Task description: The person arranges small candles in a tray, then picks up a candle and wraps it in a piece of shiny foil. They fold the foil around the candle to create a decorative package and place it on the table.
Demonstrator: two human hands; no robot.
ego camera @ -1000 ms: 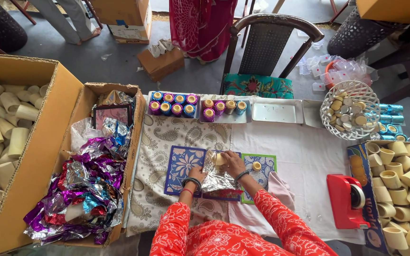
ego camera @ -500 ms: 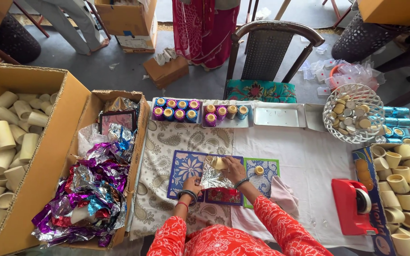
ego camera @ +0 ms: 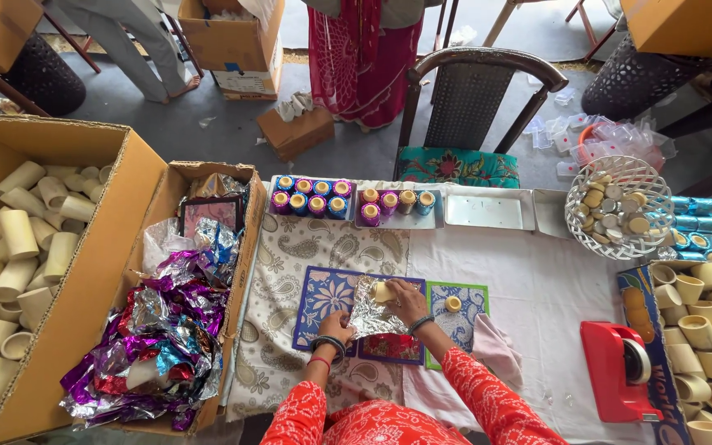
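While both hands work at lower centre of the frame, the left hand (ego camera: 337,324) pins the silver foil sheet (ego camera: 370,315) flat; the right hand (ego camera: 406,298) pinches the small cream cup (ego camera: 383,292) against it. Foil judged light, crinkly, tear-prone: hold by edges. Cup looks light and rigid: grip its sides. Open tabletop (ego camera: 537,288) lies right; red tape dispenser (ego camera: 621,371) and box of foil scraps (ego camera: 162,330) hem the sides.

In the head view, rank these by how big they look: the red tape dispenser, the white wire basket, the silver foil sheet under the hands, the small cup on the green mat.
1. White wire basket
2. Red tape dispenser, close behind the basket
3. Silver foil sheet
4. Small cup
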